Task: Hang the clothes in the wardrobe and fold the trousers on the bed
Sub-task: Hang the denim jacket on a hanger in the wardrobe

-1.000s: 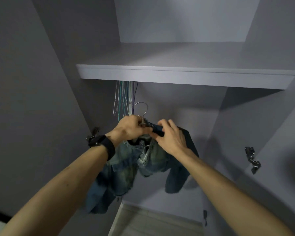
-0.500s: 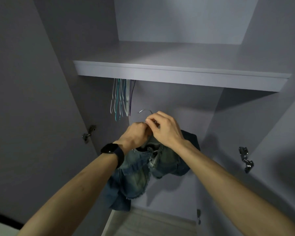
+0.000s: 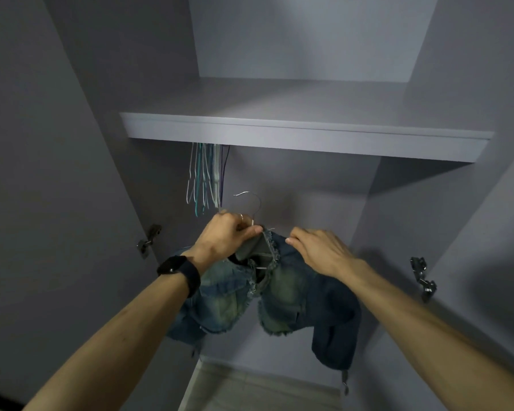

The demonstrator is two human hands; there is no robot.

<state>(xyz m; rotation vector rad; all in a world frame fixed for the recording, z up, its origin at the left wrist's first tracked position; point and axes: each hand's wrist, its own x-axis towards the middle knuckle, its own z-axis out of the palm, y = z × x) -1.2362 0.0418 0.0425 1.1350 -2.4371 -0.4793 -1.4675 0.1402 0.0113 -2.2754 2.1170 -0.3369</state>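
A faded blue denim garment (image 3: 282, 295) with frayed edges hangs on a metal wire hanger (image 3: 251, 200) inside the grey wardrobe, below the shelf (image 3: 294, 137). My left hand (image 3: 226, 235), with a black watch on the wrist, grips the neck of the hanger together with the garment's collar. My right hand (image 3: 315, 250) lies on the garment's right shoulder, its fingertips pinching the denim there. The hanger's hook stands free in the air, apart from the rail, which is hidden behind the shelf.
Several empty wire hangers (image 3: 207, 179) hang bunched under the shelf's left end. Door hinges sit on the left wall (image 3: 149, 240) and the right wall (image 3: 422, 274). The wardrobe floor (image 3: 250, 390) shows below the garment.
My right hand has left the hanger's neck and moved right onto the garment's shoulder. The garment has spread wider on the hanger. The view has tilted downward a little.
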